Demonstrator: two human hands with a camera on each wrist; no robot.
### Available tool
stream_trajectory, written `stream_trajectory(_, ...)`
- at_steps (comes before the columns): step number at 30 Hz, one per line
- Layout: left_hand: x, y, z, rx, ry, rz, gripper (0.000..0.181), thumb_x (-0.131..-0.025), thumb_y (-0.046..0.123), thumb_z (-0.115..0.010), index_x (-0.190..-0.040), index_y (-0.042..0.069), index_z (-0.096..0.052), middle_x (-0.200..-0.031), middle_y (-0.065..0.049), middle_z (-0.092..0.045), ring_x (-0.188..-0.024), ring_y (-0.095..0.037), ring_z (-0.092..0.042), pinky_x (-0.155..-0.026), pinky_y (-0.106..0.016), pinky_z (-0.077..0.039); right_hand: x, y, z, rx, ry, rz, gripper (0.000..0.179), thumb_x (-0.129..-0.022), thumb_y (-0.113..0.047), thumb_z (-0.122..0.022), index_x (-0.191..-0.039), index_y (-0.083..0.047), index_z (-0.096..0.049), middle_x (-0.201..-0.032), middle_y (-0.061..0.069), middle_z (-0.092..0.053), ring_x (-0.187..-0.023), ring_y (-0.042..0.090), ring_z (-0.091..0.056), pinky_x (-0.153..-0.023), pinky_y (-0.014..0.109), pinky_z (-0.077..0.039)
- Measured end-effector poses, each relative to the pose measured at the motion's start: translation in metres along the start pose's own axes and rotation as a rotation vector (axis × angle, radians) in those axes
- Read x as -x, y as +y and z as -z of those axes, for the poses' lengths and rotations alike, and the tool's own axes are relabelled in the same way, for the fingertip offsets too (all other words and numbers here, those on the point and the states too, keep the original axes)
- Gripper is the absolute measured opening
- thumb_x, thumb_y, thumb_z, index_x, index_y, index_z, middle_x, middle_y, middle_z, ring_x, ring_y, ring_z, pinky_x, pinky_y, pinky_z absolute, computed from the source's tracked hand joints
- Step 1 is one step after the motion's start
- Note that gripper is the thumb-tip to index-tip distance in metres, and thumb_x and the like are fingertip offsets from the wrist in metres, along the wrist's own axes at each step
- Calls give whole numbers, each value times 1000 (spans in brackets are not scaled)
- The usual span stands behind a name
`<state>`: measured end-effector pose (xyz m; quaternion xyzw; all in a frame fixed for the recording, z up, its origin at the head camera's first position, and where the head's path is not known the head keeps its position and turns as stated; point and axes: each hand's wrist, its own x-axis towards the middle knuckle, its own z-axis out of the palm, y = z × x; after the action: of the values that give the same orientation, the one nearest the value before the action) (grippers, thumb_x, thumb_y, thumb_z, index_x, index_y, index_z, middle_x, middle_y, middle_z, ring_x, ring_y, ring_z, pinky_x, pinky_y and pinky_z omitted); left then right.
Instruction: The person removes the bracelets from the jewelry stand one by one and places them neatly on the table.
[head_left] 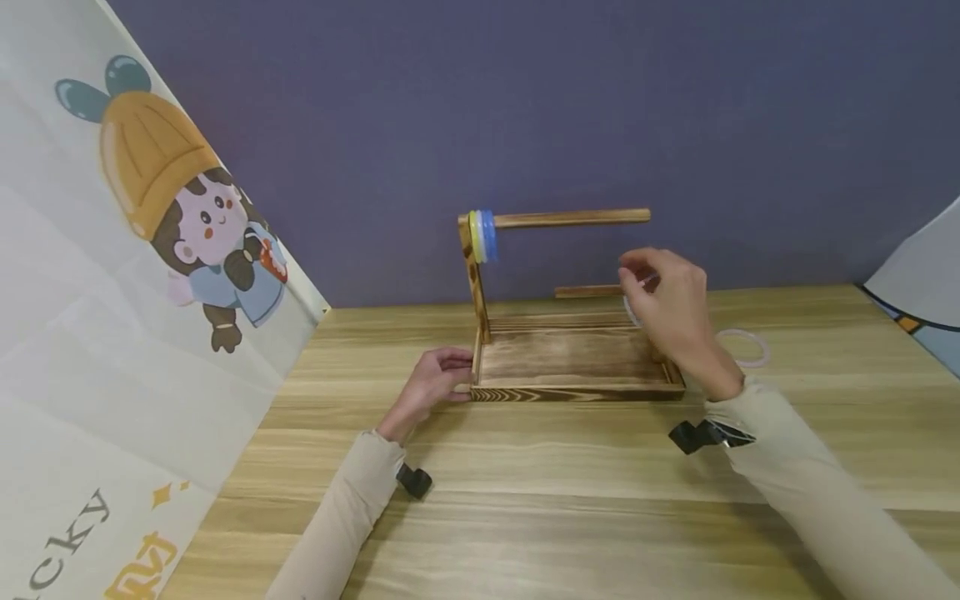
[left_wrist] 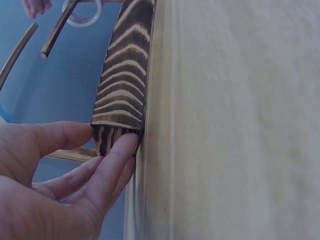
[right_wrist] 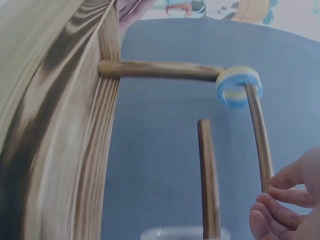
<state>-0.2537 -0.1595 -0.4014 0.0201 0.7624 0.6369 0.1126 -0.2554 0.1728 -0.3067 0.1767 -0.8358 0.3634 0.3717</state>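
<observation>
Tray (head_left: pixel 570 358) one, left grip (head_left: pixel 432 382) holding; rods (head_left: pixel 573 218) two; tabletop ring (head_left: pixel 766 350) one.

R fingers (right_wrist: pixel 294 196) hovering lower R, nr tip of R-side rod (right_wrist: pixel 259 130); blue/yellow rings (right_wrist: pixel 237 80) hanging upper R; clear ring (right_wrist: pixel 165 232) peeking in btm ctr; wooden tray (right_wrist: pixel 55 110) filling L.

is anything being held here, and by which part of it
The left hand grips the wooden tray by the front corner of its left end. Whether the right hand holds the pale ring nearest it cannot be told.
</observation>
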Motion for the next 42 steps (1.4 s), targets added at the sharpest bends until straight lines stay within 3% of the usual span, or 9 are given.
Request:
stream_trajectory(8, -1, 1, -1, -3, 12, 11, 39, -91, -4, -64, -130, -7, -57, -121, -25, -61, -96, -27, -67, -75, -38, -65, -14, -28, -30, -72, -74, -9, 18, -96, -7, -64, -110, 2, -71, -95, 16, -71, -80, 28, -66, -68, 43, -60)
stream_trajectory(23, -3, 2, -4, -13, 29, 5, 40, -91, -4, -63, -130, -8, -57, -123, -26, -61, -102, -32, -66, -76, -38, -65, -42, -63, -85, -227, -170, -34, 20, -97, -10, -65, -113, 1, -70, -101, 15, -72, -90, 25, -67, -77, 41, -61)
stream_trajectory(34, -5, 4, -11, -8, 34, 1, 37, -91, -6, -62, -128, -8, -58, -120, -25, -63, -101, -32, -67, -75, -39, -65, -53, -72, -103, -264, -195, -139, 24, -97, -16, -66, -115, 0, -69, -105, 14, -72, -95, 25, -66, -81, 39, -60)
stream_trajectory(42, -7, 5, -9, 5, 41, 3, 40, -90, -6, -63, -130, -8, -57, -122, -26, -62, -103, -35, -66, -77, -40, -65, -57, -74, -110, -268, -165, -152, 18, -97, -16, -66, -106, -1, -66, -99, 13, -72, -85, 24, -66, -72, 37, -57)
